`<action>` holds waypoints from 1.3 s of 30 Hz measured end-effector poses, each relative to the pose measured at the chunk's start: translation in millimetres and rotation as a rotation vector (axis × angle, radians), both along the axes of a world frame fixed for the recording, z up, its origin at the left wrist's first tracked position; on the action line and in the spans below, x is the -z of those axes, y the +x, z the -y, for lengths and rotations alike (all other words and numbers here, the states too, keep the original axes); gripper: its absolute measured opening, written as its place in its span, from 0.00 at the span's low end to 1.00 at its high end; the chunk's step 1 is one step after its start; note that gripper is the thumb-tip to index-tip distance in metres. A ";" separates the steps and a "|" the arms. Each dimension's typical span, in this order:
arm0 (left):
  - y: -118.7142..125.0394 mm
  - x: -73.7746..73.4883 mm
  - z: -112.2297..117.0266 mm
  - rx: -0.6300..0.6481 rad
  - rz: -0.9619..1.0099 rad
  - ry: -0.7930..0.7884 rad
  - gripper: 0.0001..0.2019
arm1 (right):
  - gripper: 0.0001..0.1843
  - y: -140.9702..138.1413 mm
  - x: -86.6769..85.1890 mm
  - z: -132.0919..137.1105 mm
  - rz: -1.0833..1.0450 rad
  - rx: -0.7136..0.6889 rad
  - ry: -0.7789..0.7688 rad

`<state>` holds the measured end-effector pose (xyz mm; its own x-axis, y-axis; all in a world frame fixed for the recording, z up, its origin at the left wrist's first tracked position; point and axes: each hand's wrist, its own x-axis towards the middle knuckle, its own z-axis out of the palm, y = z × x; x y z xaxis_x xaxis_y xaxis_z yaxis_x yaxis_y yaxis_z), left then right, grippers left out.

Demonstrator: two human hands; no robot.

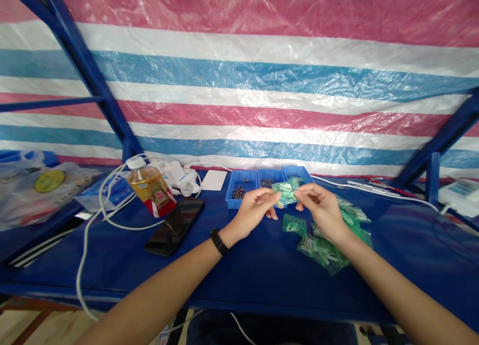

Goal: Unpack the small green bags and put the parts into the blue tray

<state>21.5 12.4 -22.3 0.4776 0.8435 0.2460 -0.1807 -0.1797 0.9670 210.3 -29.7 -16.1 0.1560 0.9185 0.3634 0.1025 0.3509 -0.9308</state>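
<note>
1. Okay, both hands are up over the blue table (112,255), close to its far edge. The left hand (252,210) and the right hand (322,210) sit close together, each pinching one green plastic bag (286,190) between thumb and fingers, and they hold it in the air just in front of the trays.
2. So that's one bag up in the hands, with more on the table. One loose bag (294,225) lies just below the hands, and a heap of green bags (322,250) sits under the right hand, too overlapped to count exactly.
3. Along the far edge, three blue trays! The left tray (241,198) holds small dark parts, the middle tray (270,175) holds something dark and thin, and the right tray (301,172) has its contents hidden behind the raised bag.
4. Over toward the left edge we've got one black phone (175,225), one bottle (151,190), one white cable (85,265) and one clear shopping bag (37,185). There's a black band (219,241) on the left wrist, too.
</note>
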 end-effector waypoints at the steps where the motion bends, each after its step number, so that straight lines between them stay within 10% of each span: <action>1: -0.1 0.5 -0.3 0.017 -0.019 0.025 0.19 | 0.18 0.0 0.0 0.0 -0.001 0.002 0.002; 9: 0.4 8.7 -2.6 -0.004 -0.059 0.154 0.21 | 0.23 0.0 -0.2 -0.3 0.094 -0.029 -0.018; 14: 2.2 9.3 -2.0 -0.268 -0.022 0.120 0.20 | 0.25 29.4 2.2 -25.3 0.145 0.405 0.033; 21: 1.1 13.1 2.7 -0.281 -0.127 0.182 0.17 | 0.21 79.5 -1.8 -38.8 0.860 0.604 -0.097; 28: -0.6 11.8 4.9 -0.292 -0.209 0.260 0.14 | 0.26 67.0 -3.2 -11.6 0.923 -0.204 -0.248; 34: -0.6 14.5 4.9 -0.315 -0.306 0.375 0.14 | 0.21 40.7 10.2 -10.2 0.983 -0.284 -0.250; 39: 0.8 11.0 4.8 -0.365 -0.383 0.477 0.09 | 0.19 38.5 5.6 -8.2 0.635 -0.334 -0.282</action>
